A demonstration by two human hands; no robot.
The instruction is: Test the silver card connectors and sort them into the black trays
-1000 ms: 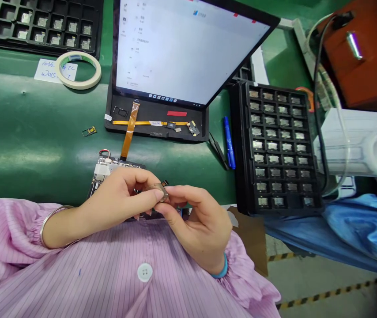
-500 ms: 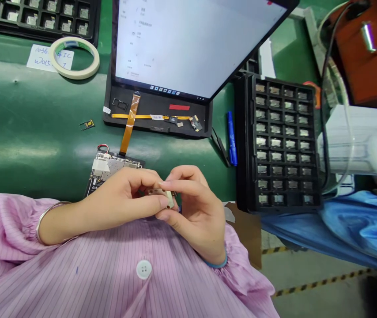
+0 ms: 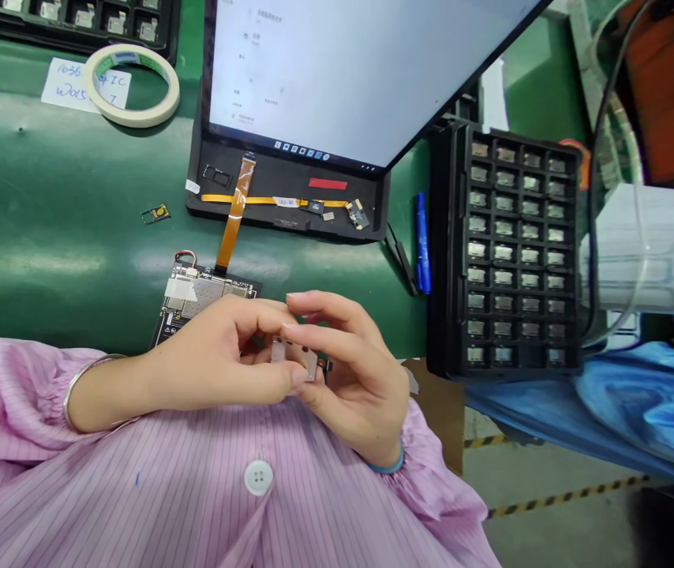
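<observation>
A small flat silvery metal piece (image 3: 293, 353) with dark holes along its edge is pinched between the thumb and fingers of my left hand (image 3: 212, 359). My right hand (image 3: 366, 379) curls round the other end of the piece, its thumb and fingers closed on it. A small dark bit pokes out beside the right fingers; its kind is unclear. Just beyond my left hand lies a circuit board (image 3: 195, 300), partly covered by that hand. An orange ribbon cable (image 3: 234, 221) joins the board to a tilted lit screen (image 3: 319, 79).
Right of the screen stands a black tray (image 3: 464, 252) of small metal parts, with a blue marker (image 3: 421, 244) beside it. A masking tape roll (image 3: 166, 102) overlaps a handwritten label (image 3: 65, 83). A small SIM tray (image 3: 156, 214) lies on the green mat (image 3: 76, 181).
The metal piece has turned so its broad face shows more. My right index finger has lifted away a little, and the whole view has shifted slightly.
</observation>
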